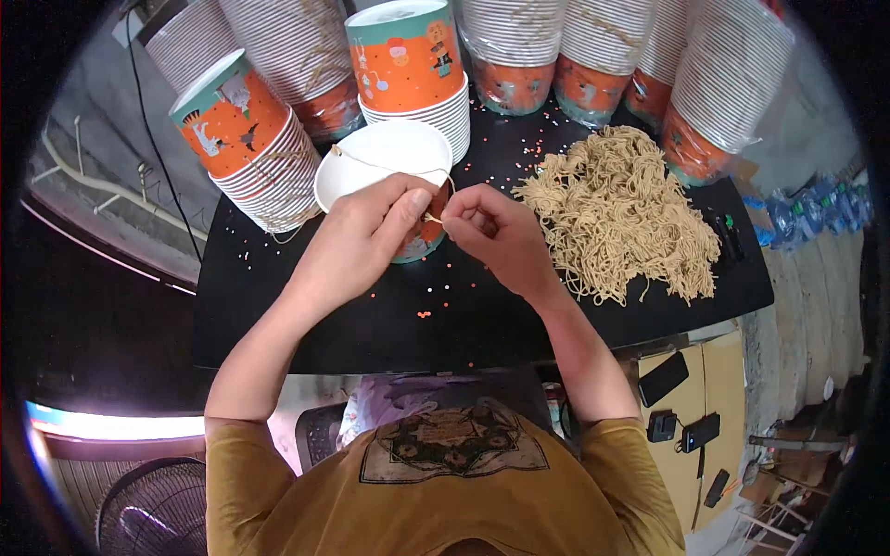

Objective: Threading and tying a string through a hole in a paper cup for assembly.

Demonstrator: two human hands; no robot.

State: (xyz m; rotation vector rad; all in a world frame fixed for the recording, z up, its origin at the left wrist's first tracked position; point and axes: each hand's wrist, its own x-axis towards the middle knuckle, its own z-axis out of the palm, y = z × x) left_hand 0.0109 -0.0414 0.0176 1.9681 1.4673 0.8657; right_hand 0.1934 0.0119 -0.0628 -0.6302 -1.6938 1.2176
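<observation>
A paper tub point(385, 145) with a white inside and an orange and green printed outside tilts between my hands, its mouth facing up and left. My left hand point(357, 232) is closed at its near wall, thumb on the outside, the other fingers mostly hidden. A tan cord point(378, 165) loops over the tub's mouth and comes down its right side. Close beside the left thumb, my right hand point(498, 236) pinches the cord's lower part between thumb and forefinger. Whether a knot is there, I cannot tell.
A tangled heap of tan cords point(626, 218) lies to the right on the black table point(519, 324). Stacks of printed tubs point(408, 65) stand along the back, several in clear plastic. Small confetti-like bits dot the tabletop. A fan point(153, 510) stands at lower left.
</observation>
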